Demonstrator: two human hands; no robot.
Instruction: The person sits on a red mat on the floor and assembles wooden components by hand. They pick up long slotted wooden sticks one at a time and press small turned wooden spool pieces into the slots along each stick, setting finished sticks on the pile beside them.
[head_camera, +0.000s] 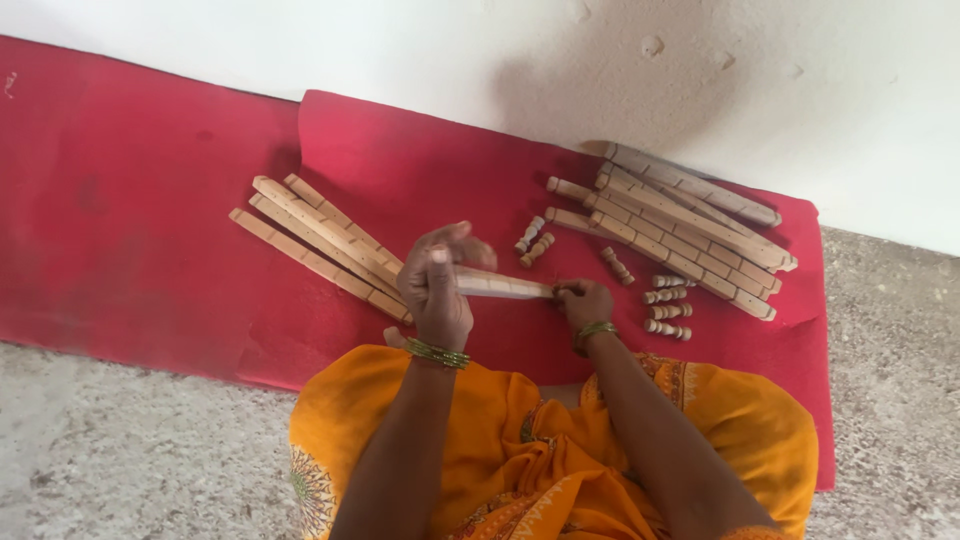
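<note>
From my head view, my left hand (436, 285) grips one end of a notched wooden slat (505, 287), fingers closed around it, and my right hand (583, 302) pinches the other end. The slat is above the red cloth (150, 220), between two piles of slats. I judge it light, stiff and dry; holding near both ends seems steady.

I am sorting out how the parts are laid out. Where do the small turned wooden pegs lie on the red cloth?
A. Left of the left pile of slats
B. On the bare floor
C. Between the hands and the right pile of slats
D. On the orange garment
C: the small pegs lie on the red cloth beside the right pile of slats, just beyond the right hand.
</note>
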